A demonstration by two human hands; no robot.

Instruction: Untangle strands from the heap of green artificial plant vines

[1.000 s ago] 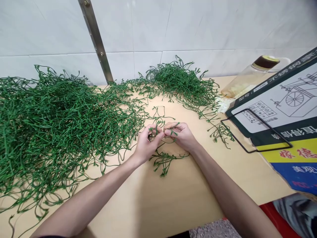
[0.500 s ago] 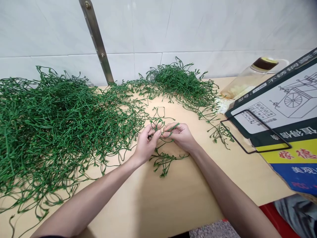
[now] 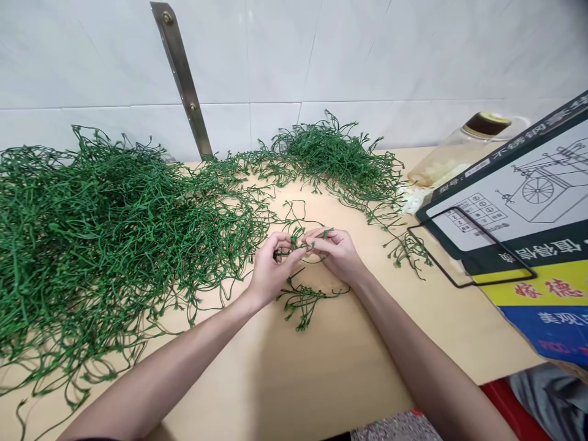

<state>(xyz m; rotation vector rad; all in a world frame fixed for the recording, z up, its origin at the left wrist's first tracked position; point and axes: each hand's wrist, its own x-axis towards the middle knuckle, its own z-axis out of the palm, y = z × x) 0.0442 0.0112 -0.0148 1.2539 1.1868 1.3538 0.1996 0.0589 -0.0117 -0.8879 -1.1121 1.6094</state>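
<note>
My left hand (image 3: 274,266) and my right hand (image 3: 337,252) meet fingertip to fingertip over the middle of the table. Both are closed in a pinch on thin green plastic stems (image 3: 297,234) with small budded tips, partly hidden by the fingers. Just below the hands, a small bunch of the same green stems (image 3: 304,300) lies on the table. To the left of my left hand spreads a large tangled heap of green stems (image 3: 114,233). Behind the hands sits a smaller pile (image 3: 335,153).
A cardboard box panel (image 3: 519,202) with a black wire handle (image 3: 478,285) stands at the right. Behind it are a clear bottle (image 3: 450,156) with a dark lid and some small white pieces (image 3: 411,199). A metal strip (image 3: 184,86) leans against the tiled wall.
The two hands have come closer together, with the left thumb now against the right fingertips. The green stem between the right fingers shows less. The view has shifted slightly.
</note>
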